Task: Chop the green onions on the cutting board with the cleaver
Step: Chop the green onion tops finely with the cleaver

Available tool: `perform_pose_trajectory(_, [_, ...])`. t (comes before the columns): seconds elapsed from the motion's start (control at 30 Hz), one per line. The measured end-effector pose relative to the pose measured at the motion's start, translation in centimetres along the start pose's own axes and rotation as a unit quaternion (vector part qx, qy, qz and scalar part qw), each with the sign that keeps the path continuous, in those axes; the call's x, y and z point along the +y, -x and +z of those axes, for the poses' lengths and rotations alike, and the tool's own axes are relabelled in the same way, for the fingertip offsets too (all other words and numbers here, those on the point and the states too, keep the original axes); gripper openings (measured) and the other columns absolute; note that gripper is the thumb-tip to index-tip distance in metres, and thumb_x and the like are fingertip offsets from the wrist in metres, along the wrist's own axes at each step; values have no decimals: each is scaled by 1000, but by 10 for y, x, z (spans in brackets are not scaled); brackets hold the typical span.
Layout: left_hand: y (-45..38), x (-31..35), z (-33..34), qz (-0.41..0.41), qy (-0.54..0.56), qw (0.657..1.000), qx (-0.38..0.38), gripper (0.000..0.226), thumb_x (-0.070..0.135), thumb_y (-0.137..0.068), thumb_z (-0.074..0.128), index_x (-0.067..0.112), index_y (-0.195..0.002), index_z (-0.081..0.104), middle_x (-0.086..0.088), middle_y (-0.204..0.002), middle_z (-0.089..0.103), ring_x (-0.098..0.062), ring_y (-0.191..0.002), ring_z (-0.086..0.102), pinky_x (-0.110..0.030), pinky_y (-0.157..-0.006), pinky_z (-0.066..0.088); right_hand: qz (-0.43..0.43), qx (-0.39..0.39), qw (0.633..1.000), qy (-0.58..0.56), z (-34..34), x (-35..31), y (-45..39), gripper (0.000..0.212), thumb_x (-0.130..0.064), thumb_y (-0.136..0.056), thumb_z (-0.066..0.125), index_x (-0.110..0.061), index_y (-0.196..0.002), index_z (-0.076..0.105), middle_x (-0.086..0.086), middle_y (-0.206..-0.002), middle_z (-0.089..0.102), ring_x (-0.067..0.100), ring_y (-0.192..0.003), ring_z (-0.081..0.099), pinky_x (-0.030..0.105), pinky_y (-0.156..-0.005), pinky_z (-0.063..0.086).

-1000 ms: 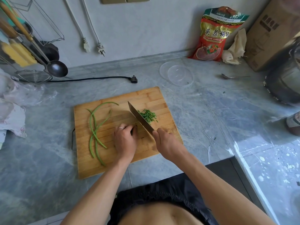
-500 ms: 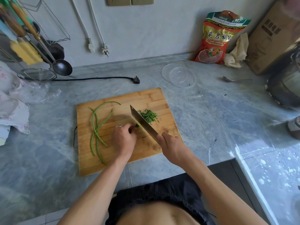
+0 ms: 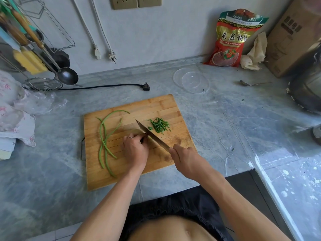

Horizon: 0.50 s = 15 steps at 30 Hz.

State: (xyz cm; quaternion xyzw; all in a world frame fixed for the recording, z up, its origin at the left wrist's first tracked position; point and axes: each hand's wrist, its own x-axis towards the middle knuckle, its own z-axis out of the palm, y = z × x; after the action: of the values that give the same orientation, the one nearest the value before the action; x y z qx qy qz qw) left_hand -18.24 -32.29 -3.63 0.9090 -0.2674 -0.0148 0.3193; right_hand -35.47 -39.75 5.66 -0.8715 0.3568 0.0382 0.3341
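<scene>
Legible text, your view: red, gold and green food bag leaning on the wall at the counter's far edge, right of centre. You can read large Chinese characters "头茬枸杞" across its gold band, the last one partly cut off. Below them, small Latin print starting "LYCIUM CHINESE"; the rest is unclear. The green top strip reads "AAAAA" plus one character too blurred to tell. Cardboard box at the far right corner carries dark printed characters, unreadable
</scene>
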Motion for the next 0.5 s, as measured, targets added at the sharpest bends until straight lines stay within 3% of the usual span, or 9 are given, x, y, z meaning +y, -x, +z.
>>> perform_pose_trajectory(0.13, [1, 1, 1, -2, -5, 1000, 2, 13, 21, -87, 69, 26, -93, 79, -4, -85, 69, -31, -79, 51, -40, -75, 42, -17, 7, 1000, 17, 3, -1, 1, 37, -47, -103, 25, -21, -80, 39, 2, -59, 42, 23, -48, 38, 33, -47, 31])
perform_pose_trajectory(0.5, [-2, 0, -1, -10, -18, 1000, -9, 14, 15, -81, 71, 22, -89, 80, -5, -84, 72, -33, -78, 56, -39, -73, 40, -38, 12, 998, 54, 6, 3, 4, 39, -48, -103, 23, -17, -89, 42, 3, -59, 44, 25, -47, 41, 31, -44, 27])
